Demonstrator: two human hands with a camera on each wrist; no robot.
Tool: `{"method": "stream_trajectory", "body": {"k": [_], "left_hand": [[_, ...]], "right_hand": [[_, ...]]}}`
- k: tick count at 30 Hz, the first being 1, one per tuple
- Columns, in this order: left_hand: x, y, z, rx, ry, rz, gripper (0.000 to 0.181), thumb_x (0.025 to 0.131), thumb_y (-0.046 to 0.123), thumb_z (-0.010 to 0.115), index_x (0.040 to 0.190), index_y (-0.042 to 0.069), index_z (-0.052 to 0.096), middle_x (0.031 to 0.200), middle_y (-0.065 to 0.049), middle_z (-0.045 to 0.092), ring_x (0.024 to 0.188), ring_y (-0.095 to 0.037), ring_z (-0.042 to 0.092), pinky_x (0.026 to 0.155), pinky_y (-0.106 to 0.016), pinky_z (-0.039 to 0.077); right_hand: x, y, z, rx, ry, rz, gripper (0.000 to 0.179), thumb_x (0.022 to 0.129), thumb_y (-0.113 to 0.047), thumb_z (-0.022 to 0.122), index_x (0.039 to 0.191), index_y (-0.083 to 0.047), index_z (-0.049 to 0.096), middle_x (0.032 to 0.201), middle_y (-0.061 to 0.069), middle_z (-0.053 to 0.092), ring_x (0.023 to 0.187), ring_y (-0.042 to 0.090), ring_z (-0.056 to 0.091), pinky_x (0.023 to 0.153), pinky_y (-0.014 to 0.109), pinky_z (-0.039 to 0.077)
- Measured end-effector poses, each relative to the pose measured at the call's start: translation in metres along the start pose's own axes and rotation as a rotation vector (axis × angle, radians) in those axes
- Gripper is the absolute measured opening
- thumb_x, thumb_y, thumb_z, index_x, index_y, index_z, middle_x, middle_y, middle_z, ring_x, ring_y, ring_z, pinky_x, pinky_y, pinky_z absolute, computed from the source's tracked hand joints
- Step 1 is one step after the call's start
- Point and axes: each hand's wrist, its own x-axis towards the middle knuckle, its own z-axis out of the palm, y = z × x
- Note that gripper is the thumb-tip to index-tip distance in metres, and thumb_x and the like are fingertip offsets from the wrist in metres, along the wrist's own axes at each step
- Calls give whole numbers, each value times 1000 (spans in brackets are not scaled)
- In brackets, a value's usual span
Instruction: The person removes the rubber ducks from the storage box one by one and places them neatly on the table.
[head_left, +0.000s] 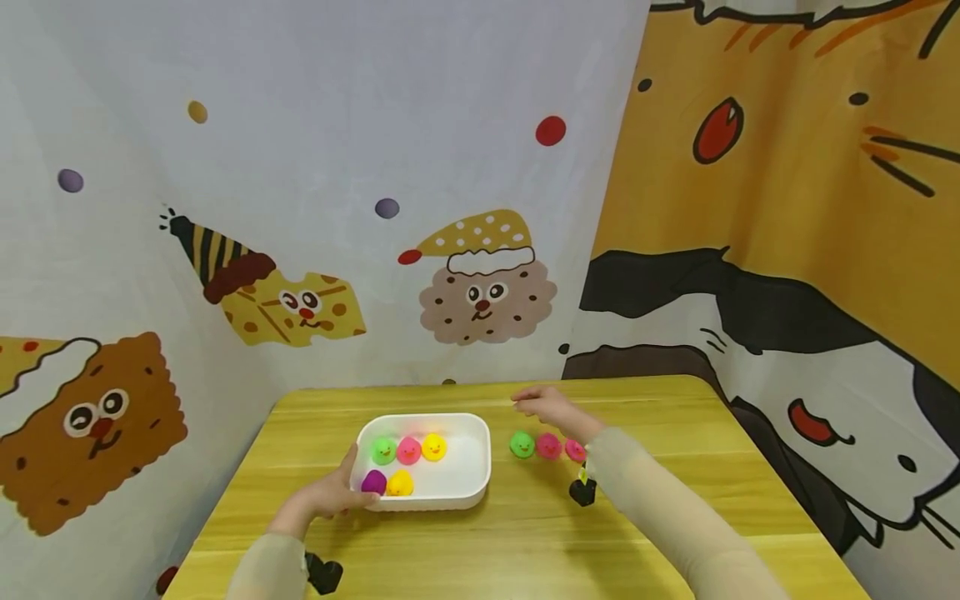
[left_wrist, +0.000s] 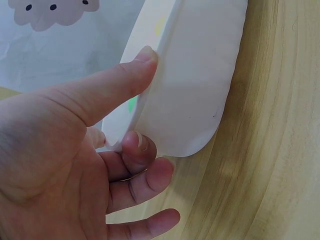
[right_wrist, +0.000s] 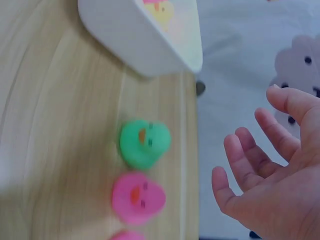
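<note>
My left hand (head_left: 330,492) grips the left end of a white plastic bin (head_left: 459,467); in the left wrist view its thumb lies over the rim and a finger curls at the wall (left_wrist: 190,80). Inside are a green duck (head_left: 384,451), a pink duck (head_left: 408,451), a yellow duck (head_left: 434,447), a purple duck (head_left: 374,482) and another yellow duck (head_left: 400,483). Right of the bin, a green duck (head_left: 522,445) and two pink ducks (head_left: 549,446) stand in a row. Above this row hangs my right hand (head_left: 551,407), holding nothing, fingers spread and relaxed (right_wrist: 280,155).
The wood-grain table (head_left: 517,550) carries the bin and the duck row. Behind its far edge hangs a cloth (head_left: 465,100) printed with cartoon figures. My right forearm crosses above the table's right side, partly covering the last pink duck (head_left: 575,450).
</note>
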Motion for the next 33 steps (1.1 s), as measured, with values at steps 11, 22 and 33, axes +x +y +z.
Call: {"method": "stream_trajectory", "body": {"k": [11,22,33], "left_hand": [[5,-3,0,-8,3,-6,112,86,31,75,152,0,-10,145,-41,21,65,-27,48,53,-32,36],[4,-2,-1,-11,6,-28,111,86,31,75,153,1,-9,148,-40,15,77,-31,52,61,-39,43],[3,-1,-1,-4,20,-29,112,84,32,76,153,2,-7,151,-38,10,102,-41,50,73,-54,48]], "right_hand": [[14,-18,48,119,-140,-34,37,96,-21,60,127,-1,61,124,14,61,112,37,55,95,53,43],[26,-29,93,467,-286,63,48,97,-16,57,137,7,45,143,25,41,131,45,39,105,55,32],[30,-14,134,473,-154,178,46,92,-23,67,132,-4,57,130,12,56,123,39,47,97,52,38]]}}
